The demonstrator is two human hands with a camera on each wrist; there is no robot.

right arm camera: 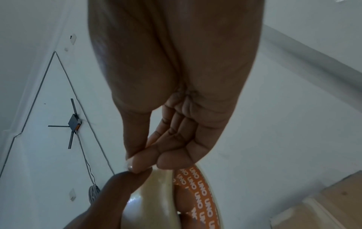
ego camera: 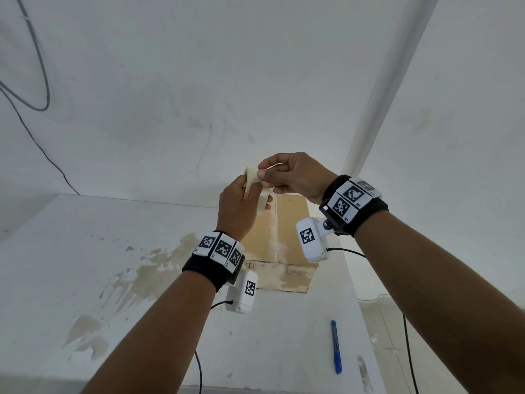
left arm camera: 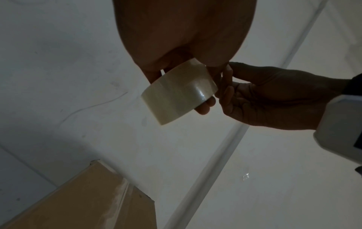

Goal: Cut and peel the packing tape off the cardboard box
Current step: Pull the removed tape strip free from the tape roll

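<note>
A roll of pale packing tape with an orange printed core is held up in the air above the cardboard box. My left hand grips the roll, fingers through its core. My right hand pinches a bit of tape at the roll's top between thumb and forefinger. The left wrist view shows the roll's glossy outer face, with the right hand's fingers at its edge. The box lies flat on the white table, with a pale strip down its middle seam.
A blue pen-shaped tool lies on the table near its right front edge. Cables run from both wrist cameras. White walls stand close behind, with a black wire on the left wall and a white pipe on the right.
</note>
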